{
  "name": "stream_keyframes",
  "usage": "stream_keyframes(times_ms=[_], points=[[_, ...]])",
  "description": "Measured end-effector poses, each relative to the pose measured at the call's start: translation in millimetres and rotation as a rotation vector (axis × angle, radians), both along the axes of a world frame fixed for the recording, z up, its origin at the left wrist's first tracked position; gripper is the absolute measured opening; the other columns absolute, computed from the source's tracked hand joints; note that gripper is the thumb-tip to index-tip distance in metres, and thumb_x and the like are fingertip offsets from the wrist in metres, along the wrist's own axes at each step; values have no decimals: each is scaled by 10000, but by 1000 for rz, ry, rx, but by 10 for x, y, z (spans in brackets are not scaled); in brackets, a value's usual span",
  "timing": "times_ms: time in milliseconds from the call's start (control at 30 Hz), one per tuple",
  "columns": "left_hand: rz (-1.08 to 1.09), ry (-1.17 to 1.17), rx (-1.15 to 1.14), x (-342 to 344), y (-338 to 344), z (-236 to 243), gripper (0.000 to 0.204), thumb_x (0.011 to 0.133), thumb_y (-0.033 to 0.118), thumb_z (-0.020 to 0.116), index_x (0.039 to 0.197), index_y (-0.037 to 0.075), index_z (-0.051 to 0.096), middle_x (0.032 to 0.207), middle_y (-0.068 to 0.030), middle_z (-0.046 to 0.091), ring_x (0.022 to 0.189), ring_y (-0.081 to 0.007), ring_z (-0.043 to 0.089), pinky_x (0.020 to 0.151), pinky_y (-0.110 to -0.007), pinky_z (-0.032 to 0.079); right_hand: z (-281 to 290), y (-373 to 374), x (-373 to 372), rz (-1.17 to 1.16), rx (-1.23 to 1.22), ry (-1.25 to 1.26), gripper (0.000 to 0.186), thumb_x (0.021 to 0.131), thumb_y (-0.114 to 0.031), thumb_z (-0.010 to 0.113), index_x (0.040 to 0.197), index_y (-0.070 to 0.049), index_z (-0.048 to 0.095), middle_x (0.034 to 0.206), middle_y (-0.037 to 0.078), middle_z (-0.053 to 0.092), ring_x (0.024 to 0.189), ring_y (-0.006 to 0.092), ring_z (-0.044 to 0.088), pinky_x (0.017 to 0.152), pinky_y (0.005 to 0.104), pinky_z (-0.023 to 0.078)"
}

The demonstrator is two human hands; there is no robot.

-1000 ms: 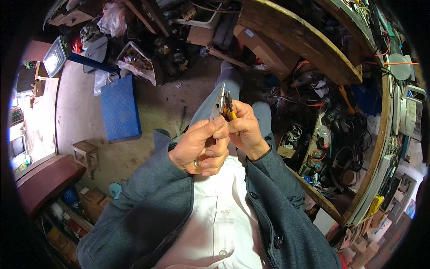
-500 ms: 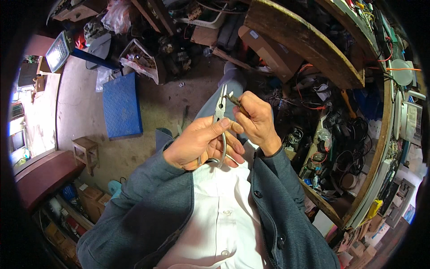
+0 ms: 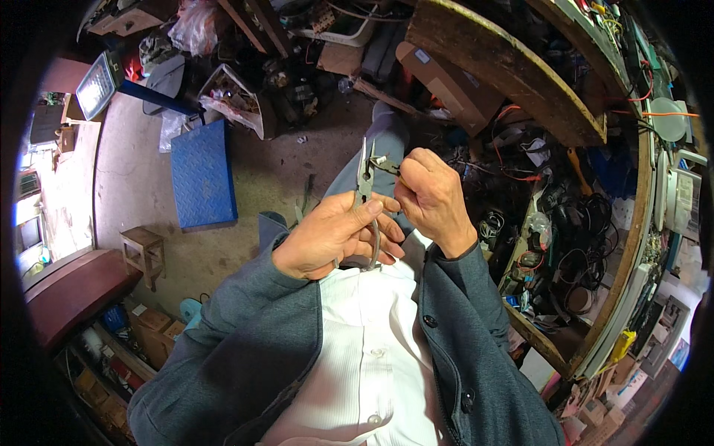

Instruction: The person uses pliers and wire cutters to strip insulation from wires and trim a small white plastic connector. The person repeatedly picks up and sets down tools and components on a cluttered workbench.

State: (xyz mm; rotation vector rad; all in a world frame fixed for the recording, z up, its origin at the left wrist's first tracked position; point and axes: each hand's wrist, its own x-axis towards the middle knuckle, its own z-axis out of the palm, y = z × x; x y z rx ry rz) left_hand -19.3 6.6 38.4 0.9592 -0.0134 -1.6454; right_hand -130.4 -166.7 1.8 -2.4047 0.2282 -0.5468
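Blown-out glare at left, hands well lit, white shirt bright, clutter shadowed, edges bent, rim black

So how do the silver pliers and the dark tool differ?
The silver pliers look brighter than the dark tool. The silver pliers point forward; the dark tool points left, toward them. The silver pliers show part of a handle beside the left hand; the dark tool's rear is hidden in the right hand. Both are hand-held.

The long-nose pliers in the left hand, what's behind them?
Behind the long-nose pliers you can see a grey trouser leg, some left fingers and a white shirt. The left hand's thumb covers part of the pliers, so what's directly behind there is hidden.
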Motion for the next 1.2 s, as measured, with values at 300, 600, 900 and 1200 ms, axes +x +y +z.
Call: stream_keyframes(times_ms=[300,600,900,1200], points=[[50,71,-82,-9,45,-156,326,1097,339,459,1018,26,499,755,-65,503,625,-190,564,579,-340,525,57,24,29,-21,25,26,185,699,-12,662,743,-30,483,782,105,492,716,282,515,602,391,431],[133,-621,-50,-76,11,-249,215,1083,230,517,1080,17,546,726,-12,497,602,-109,495,547,-278,432,-54,144,-69,42,823,61,215,748,11,683,769,2,470,972,83,541,880,168,492,794,289,397],[116,-1049,-30,-62,6,-283,222,1056,161,559,1167,-31,567,784,-137,628,680,-179,606,625,-358,487,-25,227,-100,50,1342,85,173,883,-69,663,1010,48,645,977,17,561,892,101,517,807,261,426],[70,-1218,-25,-31,6,-225,242,1068,214,544,1052,-28,542,764,-166,597,654,-249,598,600,-371,468,6,231,-106,14,1346,141,97,900,-86,659,928,5,641,848,-30,557,799,66,480,748,240,407]])
